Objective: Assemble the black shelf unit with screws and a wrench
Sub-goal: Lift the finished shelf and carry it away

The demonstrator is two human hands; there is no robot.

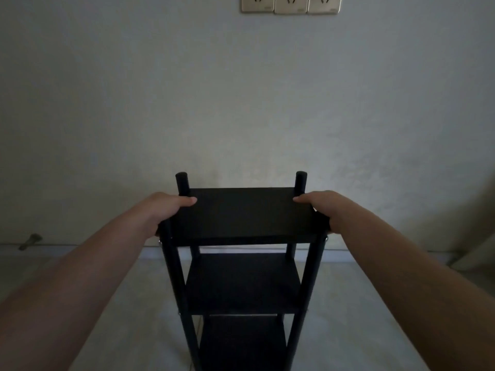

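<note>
Both hands (left hand [167, 207], right hand [322, 207]) grip black shelf unit [243, 282].

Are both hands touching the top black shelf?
Touching. The head view shows the left hand and right hand gripping the top shelf's side edges, thumbs lying on its surface.

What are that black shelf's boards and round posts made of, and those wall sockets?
Top board: flat matte black, probably laminated wood, though the dim light leaves it open. Posts: smooth round black tubes, likely painted metal. Wall sockets: glossy pale-gold plates, probably plastic.
</note>
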